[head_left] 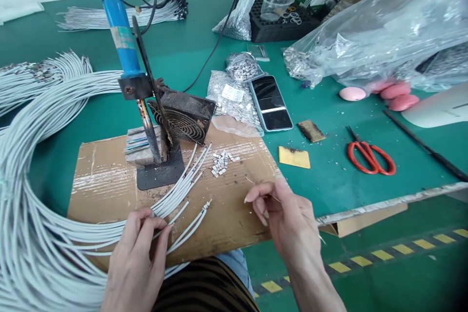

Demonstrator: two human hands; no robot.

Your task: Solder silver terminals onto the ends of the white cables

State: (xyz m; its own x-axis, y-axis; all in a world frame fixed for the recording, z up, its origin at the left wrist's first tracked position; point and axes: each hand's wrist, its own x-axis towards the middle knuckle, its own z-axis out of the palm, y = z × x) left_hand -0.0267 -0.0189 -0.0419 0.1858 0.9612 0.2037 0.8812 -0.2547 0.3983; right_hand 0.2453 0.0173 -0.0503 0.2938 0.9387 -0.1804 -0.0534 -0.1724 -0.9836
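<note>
My left hand is closed on a white cable, pinched between thumb and fingers at the lower edge of the cardboard sheet. More white cable ends lie just beyond those fingers, and a few cables with metal-tipped ends lie to their right. A length of thin wire, which looks like solder, runs through my closed right hand, above the cardboard's right edge. Small metal clips lie in a loose pile between the hands, farther back. A blue-handled soldering iron points down from its stand, tip near a grey block.
A small black fan stands behind the cardboard. To the right lie a phone, a yellow sponge and red-handled scissors. Bags of metal parts sit behind. A large cable coil fills the left side.
</note>
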